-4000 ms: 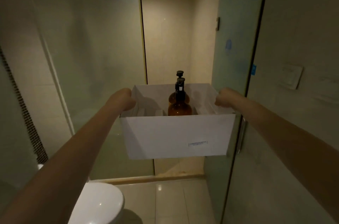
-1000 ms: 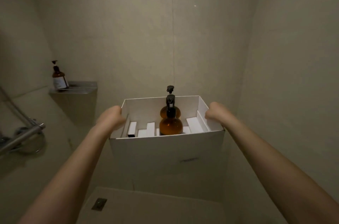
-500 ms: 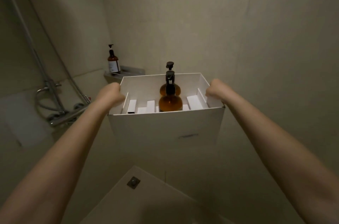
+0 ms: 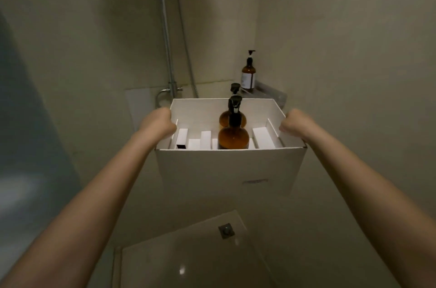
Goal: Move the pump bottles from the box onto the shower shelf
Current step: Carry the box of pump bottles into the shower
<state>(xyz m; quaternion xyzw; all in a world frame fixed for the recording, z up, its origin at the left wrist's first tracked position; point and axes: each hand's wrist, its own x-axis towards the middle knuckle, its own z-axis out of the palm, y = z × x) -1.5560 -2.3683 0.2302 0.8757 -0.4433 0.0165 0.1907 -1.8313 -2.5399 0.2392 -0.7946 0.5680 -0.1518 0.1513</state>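
I carry a white cardboard box (image 4: 226,169) in front of me at chest height. My left hand (image 4: 158,122) grips its left rim and my right hand (image 4: 295,123) grips its right rim. Two amber pump bottles with black pumps stand inside, the near one (image 4: 233,137) in front of the far one (image 4: 232,117). Several small white cartons (image 4: 205,140) lie beside them. The corner shower shelf (image 4: 269,93) sits just behind the box's far right corner, and a third amber pump bottle (image 4: 248,74) with a white label stands on it.
A shower riser pipe (image 4: 166,35) and hose run down the left wall to a mixer valve (image 4: 169,91) behind the box's left corner. The shower floor below has a square drain (image 4: 226,231). Walls close in on the left, back and right.
The view has swung left inside the shower. The shelf with its bottle now appears right of the box's centre, close behind it. Both hands keep their hold on the box.
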